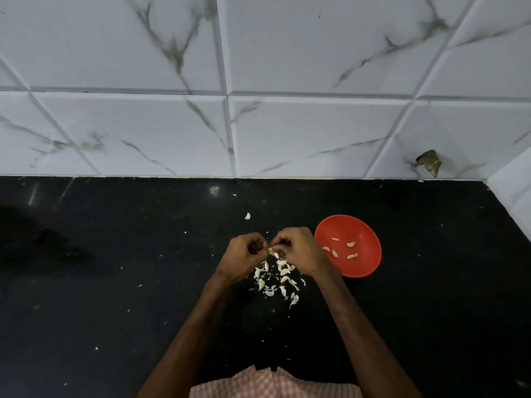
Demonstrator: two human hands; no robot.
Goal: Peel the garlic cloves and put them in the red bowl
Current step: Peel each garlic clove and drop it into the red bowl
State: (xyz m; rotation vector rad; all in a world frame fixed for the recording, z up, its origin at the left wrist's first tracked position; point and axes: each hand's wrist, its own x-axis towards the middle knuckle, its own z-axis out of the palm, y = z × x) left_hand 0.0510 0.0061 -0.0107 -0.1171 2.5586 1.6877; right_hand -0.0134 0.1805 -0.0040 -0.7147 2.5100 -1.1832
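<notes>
A small pale garlic clove [270,251] is pinched between my left hand [244,258] and my right hand [298,252], fingertips of both curled around it above the black counter. Beneath the hands lies a pile of white garlic cloves and papery skins [277,280]. The red bowl [362,225] sits just right of my right hand and holds several peeled yellowish cloves [342,249]. One loose clove [247,216] lies alone farther back on the counter.
The black stone counter [115,297] is speckled with tiny skin flakes. A white marble-look tiled wall [258,110] rises behind it, with a chipped hole [429,162] at the right. A checked cloth [270,383] shows at the bottom edge.
</notes>
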